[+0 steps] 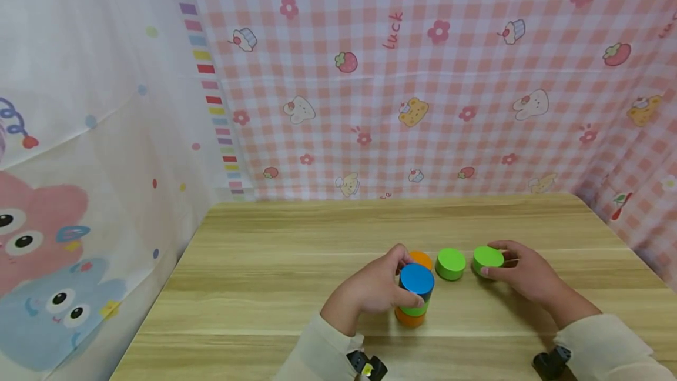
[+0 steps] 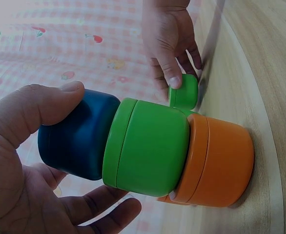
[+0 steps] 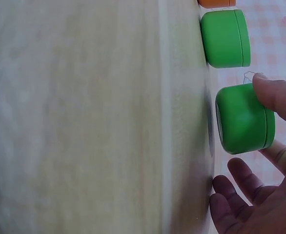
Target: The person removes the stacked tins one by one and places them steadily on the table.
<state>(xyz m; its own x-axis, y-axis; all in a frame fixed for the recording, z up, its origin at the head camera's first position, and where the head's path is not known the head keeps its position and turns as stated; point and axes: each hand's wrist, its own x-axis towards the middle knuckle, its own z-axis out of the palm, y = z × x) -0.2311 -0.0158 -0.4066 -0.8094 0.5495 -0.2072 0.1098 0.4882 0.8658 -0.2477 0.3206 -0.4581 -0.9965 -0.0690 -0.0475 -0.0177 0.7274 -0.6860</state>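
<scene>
A stack of three round blocks stands near the table's front: orange point(image 1: 409, 317) at the bottom, green point(image 2: 148, 148) in the middle, blue point(image 1: 416, 279) on top. My left hand point(image 1: 409, 280) grips the blue block, thumb on one side and fingers curled round the other. A second orange block point(image 1: 421, 258) stands just behind the stack. To its right stands a free green block point(image 1: 451, 263). Further right, my right hand point(image 1: 489, 259) pinches another green block point(image 1: 487, 257) that rests on the table; in the right wrist view the thumb lies against this green block point(image 3: 243, 119).
The wooden table point(image 1: 264, 263) ends at a pink checked cloth wall behind and to the right, and at a white cartoon curtain point(image 1: 79, 163) on the left. Bare wood stretches to the left of the stack and behind the blocks.
</scene>
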